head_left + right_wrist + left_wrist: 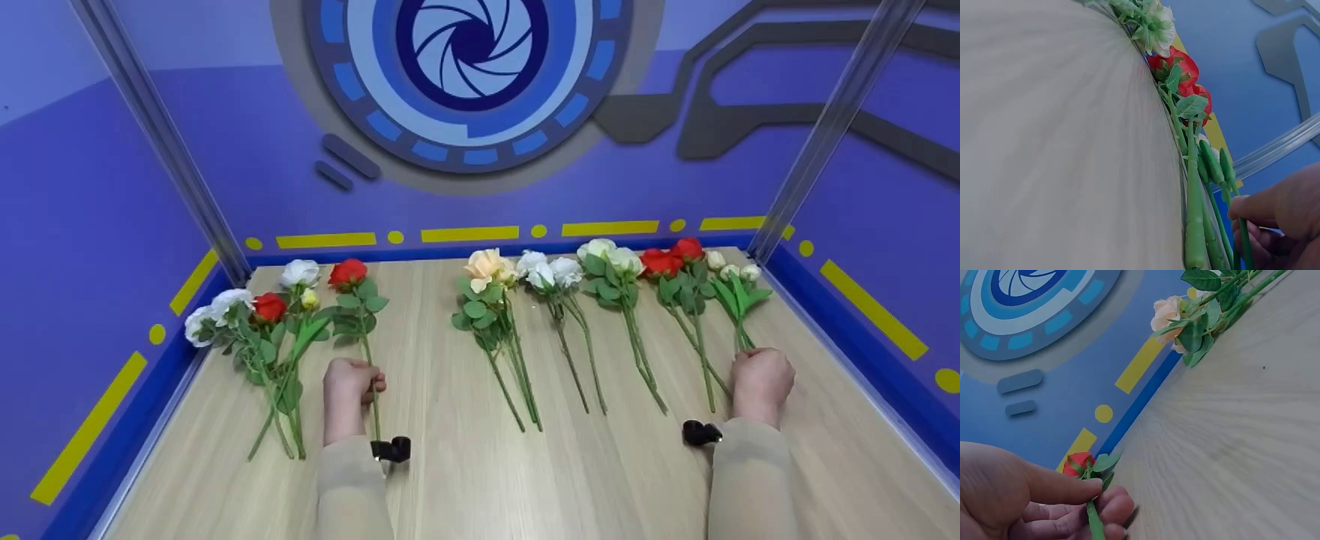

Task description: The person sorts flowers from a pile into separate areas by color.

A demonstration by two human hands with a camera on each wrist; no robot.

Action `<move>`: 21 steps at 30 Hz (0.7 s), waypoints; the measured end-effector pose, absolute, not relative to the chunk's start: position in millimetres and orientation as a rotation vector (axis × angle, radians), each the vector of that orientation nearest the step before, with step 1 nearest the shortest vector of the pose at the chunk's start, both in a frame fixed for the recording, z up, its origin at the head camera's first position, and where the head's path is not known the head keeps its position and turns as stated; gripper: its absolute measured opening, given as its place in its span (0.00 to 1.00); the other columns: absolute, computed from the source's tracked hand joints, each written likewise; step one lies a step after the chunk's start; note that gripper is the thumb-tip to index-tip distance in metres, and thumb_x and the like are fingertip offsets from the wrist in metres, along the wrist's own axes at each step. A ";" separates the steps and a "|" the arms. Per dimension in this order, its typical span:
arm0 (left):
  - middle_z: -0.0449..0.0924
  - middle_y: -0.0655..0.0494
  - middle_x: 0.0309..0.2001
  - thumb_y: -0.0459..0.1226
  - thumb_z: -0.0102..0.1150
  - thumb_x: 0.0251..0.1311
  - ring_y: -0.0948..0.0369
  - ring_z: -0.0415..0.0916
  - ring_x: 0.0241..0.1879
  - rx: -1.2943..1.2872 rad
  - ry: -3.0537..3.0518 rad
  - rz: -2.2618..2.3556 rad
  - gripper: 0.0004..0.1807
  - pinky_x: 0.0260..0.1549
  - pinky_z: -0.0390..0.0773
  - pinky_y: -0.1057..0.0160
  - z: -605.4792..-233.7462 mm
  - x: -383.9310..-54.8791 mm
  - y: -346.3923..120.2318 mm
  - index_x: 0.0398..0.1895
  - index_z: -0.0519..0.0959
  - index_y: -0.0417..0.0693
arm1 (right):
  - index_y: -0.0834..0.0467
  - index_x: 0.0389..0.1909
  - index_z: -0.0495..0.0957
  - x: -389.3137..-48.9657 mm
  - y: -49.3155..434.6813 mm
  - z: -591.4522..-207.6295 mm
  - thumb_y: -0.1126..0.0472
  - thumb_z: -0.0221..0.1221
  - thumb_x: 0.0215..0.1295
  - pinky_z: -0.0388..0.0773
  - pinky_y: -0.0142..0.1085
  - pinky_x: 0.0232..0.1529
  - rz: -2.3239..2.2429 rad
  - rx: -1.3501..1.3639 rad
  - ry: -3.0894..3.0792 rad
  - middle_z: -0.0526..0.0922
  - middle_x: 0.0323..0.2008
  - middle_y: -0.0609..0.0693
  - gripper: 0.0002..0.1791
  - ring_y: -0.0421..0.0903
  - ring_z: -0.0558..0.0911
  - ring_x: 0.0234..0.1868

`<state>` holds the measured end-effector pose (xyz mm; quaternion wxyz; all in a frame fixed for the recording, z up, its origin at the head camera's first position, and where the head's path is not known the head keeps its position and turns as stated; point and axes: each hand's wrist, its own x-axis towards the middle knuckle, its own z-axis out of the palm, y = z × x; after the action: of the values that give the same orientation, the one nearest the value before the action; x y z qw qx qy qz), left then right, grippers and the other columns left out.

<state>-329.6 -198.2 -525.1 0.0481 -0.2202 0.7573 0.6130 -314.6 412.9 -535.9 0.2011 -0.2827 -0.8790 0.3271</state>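
My left hand (pixel 351 381) pinches the green stem of a red rose (pixel 349 273) between thumb and fingers. In the left wrist view that rose's red head (pixel 1076 463) shows just beyond the thumb tip. At the right side of the table, my right hand (pixel 762 382) holds the thin stems of some white tulips (pixel 739 292) low down. The right wrist view shows thumb and fingers closed round green tulip stems (pixel 1245 242). Directly left of that hand lie two red roses (pixel 673 260), their stems reaching close to the fingers.
Left on the table, a mixed bunch (pixel 274 337) has white flowers, a red rose and a yellow bud. Peach flowers (pixel 487 268), white flowers (pixel 551 271) and pale green-white flowers (pixel 613 255) lie in a row between the hands. Blue printed panels (pixel 225 150) surround the wooden table (pixel 465 480).
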 end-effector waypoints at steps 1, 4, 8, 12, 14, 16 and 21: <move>0.87 0.48 0.30 0.27 0.54 0.69 0.66 0.82 0.21 -0.669 2.271 1.917 0.17 0.16 0.70 0.72 -525.5 -330.0 -197.6 0.59 0.73 0.26 | 0.74 0.44 0.84 -314.5 413.0 -536.1 0.65 0.54 0.67 0.74 0.62 0.58 0.911 -0.785 -2.458 0.84 0.47 0.73 0.16 0.76 0.78 0.52; 0.86 0.46 0.31 0.27 0.53 0.71 0.65 0.82 0.21 -0.672 2.193 2.011 0.21 0.17 0.75 0.72 -525.2 -330.8 -196.0 0.64 0.69 0.22 | 0.74 0.44 0.84 -313.7 413.1 -536.4 0.65 0.55 0.67 0.74 0.62 0.58 0.921 -0.783 -2.466 0.84 0.47 0.73 0.16 0.76 0.78 0.52; 0.83 0.46 0.28 0.26 0.51 0.73 0.63 0.83 0.22 -0.666 2.134 2.102 0.21 0.23 0.85 0.67 -523.2 -333.1 -194.1 0.64 0.67 0.18 | 0.75 0.45 0.83 -313.6 413.7 -536.8 0.65 0.56 0.69 0.74 0.62 0.60 0.946 -0.789 -2.472 0.84 0.48 0.74 0.16 0.75 0.78 0.54; 0.83 0.47 0.28 0.26 0.52 0.72 0.63 0.84 0.22 -0.667 2.132 2.128 0.21 0.27 0.87 0.65 -522.3 -335.0 -192.4 0.63 0.68 0.17 | 0.75 0.47 0.83 -313.6 413.5 -535.3 0.65 0.56 0.70 0.73 0.61 0.61 0.971 -0.802 -2.467 0.83 0.50 0.74 0.17 0.75 0.78 0.55; 0.84 0.47 0.29 0.26 0.53 0.72 0.63 0.84 0.23 -0.667 2.148 2.131 0.22 0.28 0.87 0.65 -521.7 -334.9 -191.2 0.64 0.68 0.19 | 0.75 0.48 0.82 -313.1 412.9 -534.0 0.64 0.56 0.71 0.73 0.61 0.62 0.987 -0.813 -2.466 0.83 0.51 0.74 0.17 0.74 0.77 0.56; 0.85 0.45 0.32 0.26 0.53 0.72 0.63 0.84 0.23 -0.654 2.147 2.151 0.23 0.28 0.87 0.64 -521.2 -334.6 -190.3 0.65 0.67 0.19 | 0.75 0.50 0.82 -312.8 412.3 -532.6 0.63 0.56 0.71 0.73 0.61 0.62 1.000 -0.824 -2.462 0.82 0.52 0.74 0.18 0.74 0.77 0.56; 0.87 0.37 0.41 0.27 0.53 0.73 0.63 0.85 0.25 -0.661 2.129 2.185 0.22 0.30 0.88 0.62 -518.4 -333.9 -187.4 0.66 0.68 0.22 | 0.74 0.52 0.80 -312.8 408.4 -525.9 0.62 0.56 0.73 0.72 0.62 0.62 1.014 -0.838 -2.441 0.82 0.52 0.74 0.18 0.74 0.77 0.56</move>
<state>-333.9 -187.4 -518.4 0.0101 -0.2117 0.6819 0.7000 -312.8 408.4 -525.9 0.1834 -0.2972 -0.8654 0.3594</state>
